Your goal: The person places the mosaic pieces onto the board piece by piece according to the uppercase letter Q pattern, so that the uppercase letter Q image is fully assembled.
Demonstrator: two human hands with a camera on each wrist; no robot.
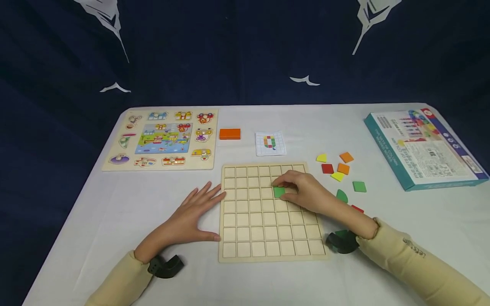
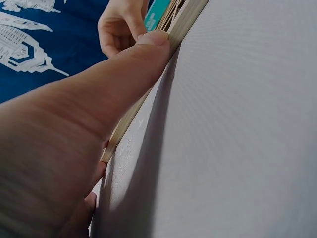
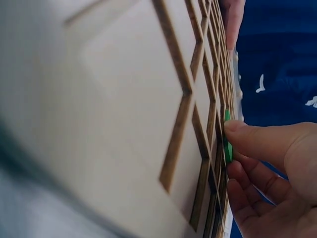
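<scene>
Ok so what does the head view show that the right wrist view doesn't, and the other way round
Only the head view shows the pattern card, the orange block, the picture puzzle, the flat box and the loose coloured pieces.

Only the right wrist view shows the green tile nearly edge-on, with the right hand's curled fingers seen close up.

Both show that tile in the right hand's grip over the grid board, part of the left hand, and the blue backdrop.

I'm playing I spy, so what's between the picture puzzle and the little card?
An orange block sits between the puzzle and the card; the head view shows it.
</scene>
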